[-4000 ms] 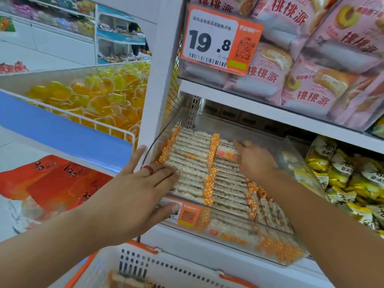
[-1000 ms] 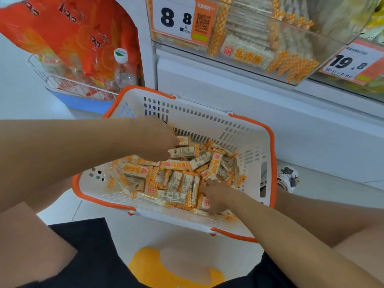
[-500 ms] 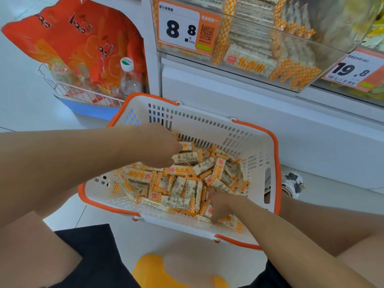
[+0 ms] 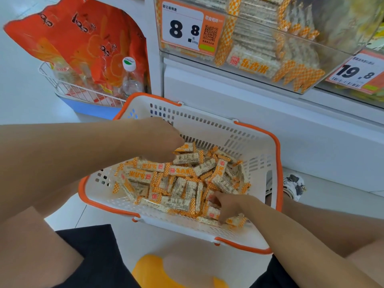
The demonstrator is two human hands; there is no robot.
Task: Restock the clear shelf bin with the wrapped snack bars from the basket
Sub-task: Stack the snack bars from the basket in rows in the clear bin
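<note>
A white basket with an orange rim [image 4: 277,154] sits on the floor below me, holding a heap of wrapped snack bars [image 4: 182,183] in orange-checked clear wrappers. My left hand [image 4: 160,140] reaches in at the back left, fingers curled down onto the bars there; what it grips is hidden under the hand. My right hand [image 4: 228,204] is at the front right of the heap, fingers closing around a bar. The clear shelf bin [image 4: 332,59] above, at the top right, holds rows of the same bars behind an 8.8 price tag [image 4: 187,28].
Orange snack bags [image 4: 83,42] and a plastic bottle [image 4: 131,77] stand in a wire rack at the left. The white shelf base [image 4: 270,113] rises just behind the basket. A shoe [image 4: 294,186] is right of the basket, and a yellow stool [image 4: 166,273] is below me.
Four seconds ago both hands were pressing bars flat in the shelf bin; now they are down in the basket. Over the last second the right hand shifted slightly right among the bars.
</note>
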